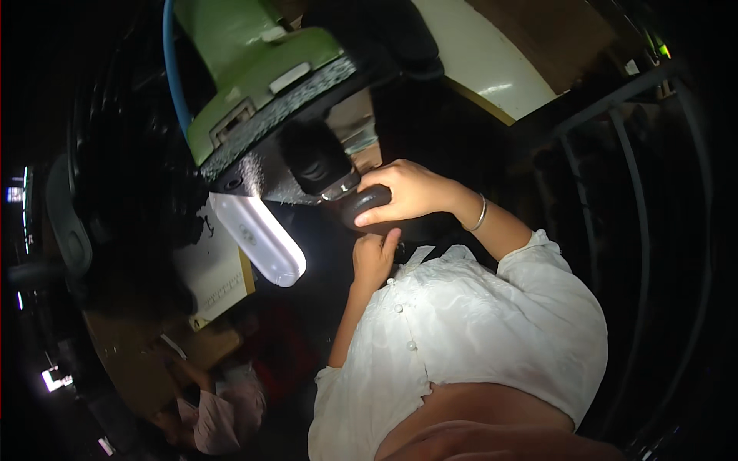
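A green machine (246,61) with a black, rough-textured underside fills the top of the dim workshop, a blue hose (171,69) running up its left flank. Below it we see the wearer's white shirt (477,330), both arms reaching up towards the machine. A white oblong lamp (257,238), lit and slanting down from the machine's base, gives the only strong light (everything beyond it falls into near darkness, save a metal railing (615,154) at right). A pale printed sheet (211,273) lies just left of the lamp, and another person in pink (219,415) bends over at lower left, well apart from the work.

The black knob (365,201) sits just under the machine's dark head, right of the lamp. The right hand (411,192), a thin bangle (480,215) on its wrist, is closed over it from the right, fingers wrapped across the top. The left hand (373,260) is curled just beneath the knob, thumb raised towards it; we cannot tell whether it holds anything.

We judge the step in hand to be working the knob, with the grip already set. Any further move calls for a firm right-hand hold, and the left hand clear of the knob's underside.
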